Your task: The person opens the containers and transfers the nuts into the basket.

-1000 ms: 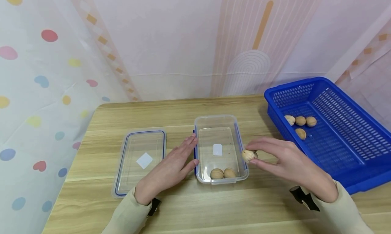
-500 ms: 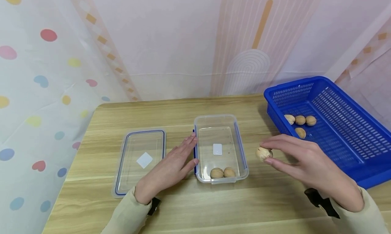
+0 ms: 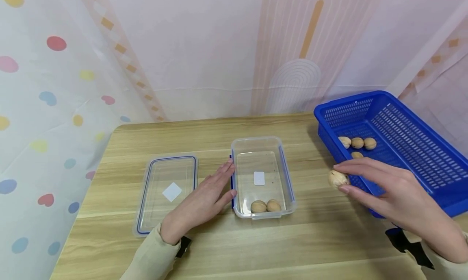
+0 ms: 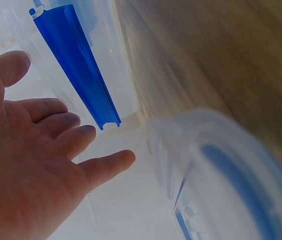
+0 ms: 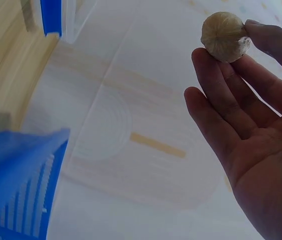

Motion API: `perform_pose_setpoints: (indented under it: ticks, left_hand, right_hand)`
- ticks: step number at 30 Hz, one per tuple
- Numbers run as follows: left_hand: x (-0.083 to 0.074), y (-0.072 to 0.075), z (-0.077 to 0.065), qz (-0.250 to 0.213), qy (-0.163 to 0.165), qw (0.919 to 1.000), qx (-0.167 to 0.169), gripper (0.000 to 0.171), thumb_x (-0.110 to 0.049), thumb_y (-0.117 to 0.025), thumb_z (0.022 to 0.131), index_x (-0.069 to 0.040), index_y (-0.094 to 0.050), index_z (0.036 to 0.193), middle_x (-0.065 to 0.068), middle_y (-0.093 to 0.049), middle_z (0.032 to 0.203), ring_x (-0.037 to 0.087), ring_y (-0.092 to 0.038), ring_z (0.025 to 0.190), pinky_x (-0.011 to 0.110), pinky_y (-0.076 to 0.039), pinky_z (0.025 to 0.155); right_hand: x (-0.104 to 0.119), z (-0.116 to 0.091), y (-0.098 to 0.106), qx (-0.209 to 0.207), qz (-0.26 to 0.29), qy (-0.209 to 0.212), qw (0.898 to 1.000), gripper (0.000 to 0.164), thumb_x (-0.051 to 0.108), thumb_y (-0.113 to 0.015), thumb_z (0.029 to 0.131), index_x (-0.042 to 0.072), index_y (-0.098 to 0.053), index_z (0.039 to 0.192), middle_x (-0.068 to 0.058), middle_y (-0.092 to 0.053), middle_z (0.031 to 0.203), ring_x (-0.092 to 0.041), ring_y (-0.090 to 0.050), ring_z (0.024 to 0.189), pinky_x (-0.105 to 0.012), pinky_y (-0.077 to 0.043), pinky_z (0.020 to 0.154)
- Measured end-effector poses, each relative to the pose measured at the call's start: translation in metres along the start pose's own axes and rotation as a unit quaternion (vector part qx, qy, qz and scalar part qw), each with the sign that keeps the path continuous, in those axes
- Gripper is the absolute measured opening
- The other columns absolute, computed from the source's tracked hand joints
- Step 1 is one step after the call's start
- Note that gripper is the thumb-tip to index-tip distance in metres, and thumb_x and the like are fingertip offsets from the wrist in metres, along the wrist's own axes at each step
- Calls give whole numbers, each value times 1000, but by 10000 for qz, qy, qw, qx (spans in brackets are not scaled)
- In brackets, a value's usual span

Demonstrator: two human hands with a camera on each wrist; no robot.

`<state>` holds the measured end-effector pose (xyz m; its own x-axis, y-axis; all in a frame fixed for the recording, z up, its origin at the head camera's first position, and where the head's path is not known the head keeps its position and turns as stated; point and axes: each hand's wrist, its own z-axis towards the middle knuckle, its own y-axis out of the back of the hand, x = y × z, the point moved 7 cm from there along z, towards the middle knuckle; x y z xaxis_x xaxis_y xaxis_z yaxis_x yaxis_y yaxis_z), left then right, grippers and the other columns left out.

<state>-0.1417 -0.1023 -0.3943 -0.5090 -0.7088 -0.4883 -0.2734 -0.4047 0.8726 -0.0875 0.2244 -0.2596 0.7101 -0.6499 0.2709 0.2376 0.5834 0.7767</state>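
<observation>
My right hand [image 3: 395,188] pinches a pale walnut [image 3: 337,179] between thumb and fingers, over the near left edge of the blue basket [image 3: 417,162]. In the right wrist view the same walnut [image 5: 224,37] sits at the fingertips. Several walnuts [image 3: 357,143] lie at the basket's left side, one partly hidden by my hand. With fingers extended, my left hand [image 3: 201,202] rests against the left side of a clear plastic container [image 3: 259,160]. Two brown walnuts [image 3: 258,207] sit at the container's near end. A blue clip [image 4: 75,65] shows beside my left fingers.
A clear lid [image 3: 166,207] with a blue seal lies on the wooden table [image 3: 237,251], left of the container and partly behind my left hand. A patterned cloth [image 3: 204,48] hangs behind the table's far edge.
My right hand has moved right with the walnut, from the container's right edge to the blue basket. The left hand has stayed at the container.
</observation>
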Motion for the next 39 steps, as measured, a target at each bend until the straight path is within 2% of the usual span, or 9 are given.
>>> perform_pose_setpoints:
  ticks: [3, 10, 15, 17, 21, 28, 32, 35, 39]
  left_hand:
    - [0, -1, -1, -30, 14, 10000, 19, 71, -39, -50, 110, -4, -22, 165, 10, -15, 172, 30, -20, 157, 63, -28, 119]
    - [-1, -4, -2, -37, 40, 10000, 60, 71, -40, -50, 110, -5, -22, 165, 10, -14, 172, 29, -19, 157, 63, -27, 119]
    - [-1, -4, -1, -55, 29, 10000, 45, 71, -39, -50, 110, -4, -22, 164, 11, -15, 172, 30, -19, 156, 64, -28, 119]
    - [-1, -3, -1, -60, 26, 10000, 36, 70, -39, -50, 110, -4, -22, 164, 12, -16, 172, 30, -19, 156, 64, -28, 118]
    - [-1, -1, -1, -43, 39, 10000, 29, 71, -39, -50, 110, -4, -22, 165, 12, -16, 172, 29, -19, 156, 64, -29, 118]
    - [0, 0, -2, 16, 63, 10000, 20, 71, -39, -50, 110, -3, -22, 164, 12, -15, 172, 31, -20, 156, 64, -29, 118]
    - [1, -1, -2, -9, 88, 9999, 49, 71, -40, -50, 110, -4, -22, 164, 9, -13, 172, 30, -20, 157, 63, -28, 119]
    - [1, -1, -1, -42, 108, 9999, 64, 70, -39, -50, 110, -4, -22, 164, 8, -12, 172, 30, -20, 157, 63, -27, 119]
    - [1, -1, 0, -55, 71, 9999, 50, 69, -38, -49, 110, -2, -23, 164, 8, -12, 172, 32, -20, 156, 63, -27, 119]
  right_hand:
    - [-6, -6, 9, 60, -241, -292, 9993, 56, 61, -52, 101, 14, -78, 116, -3, -76, 113, 11, -58, 113, -9, -48, 64]
    - [-20, -20, 31, 142, -774, -654, 9948, 50, 57, -63, 98, 14, -78, 120, -3, -76, 111, 20, -47, 117, -2, -41, 90]
    - [-38, -21, 44, 121, -842, -868, 9926, 42, 43, -74, 96, 8, -76, 120, -10, -75, 109, 24, -41, 114, 0, -32, 95]
    - [-47, -21, 46, 169, -869, -1049, 9905, 34, 27, -79, 94, 6, -75, 121, -12, -75, 110, 25, -40, 113, 1, -31, 95]
    - [-67, -21, 48, 359, -872, -1500, 9842, 39, 1, -82, 86, 2, -73, 124, -16, -73, 111, 27, -36, 111, 4, -30, 92]
    - [-103, -22, 48, 621, -739, -1938, 9763, 35, -2, -75, 92, -2, -69, 127, -22, -69, 115, 30, -35, 105, 7, -32, 84]
    - [-120, -23, 45, 833, -818, -2160, 9694, 32, 4, -72, 97, -4, -68, 128, -25, -67, 116, -8, -64, 106, 7, -31, 79]
    - [-130, -23, 43, 994, -880, -2329, 9634, 32, 8, -70, 100, -7, -66, 129, -28, -66, 116, -46, -63, 101, 6, -31, 75]
    - [-140, -21, 41, 1114, -859, -2387, 9608, 32, 9, -69, 101, -11, -65, 126, -31, -66, 113, -48, -64, 98, 6, -32, 71]
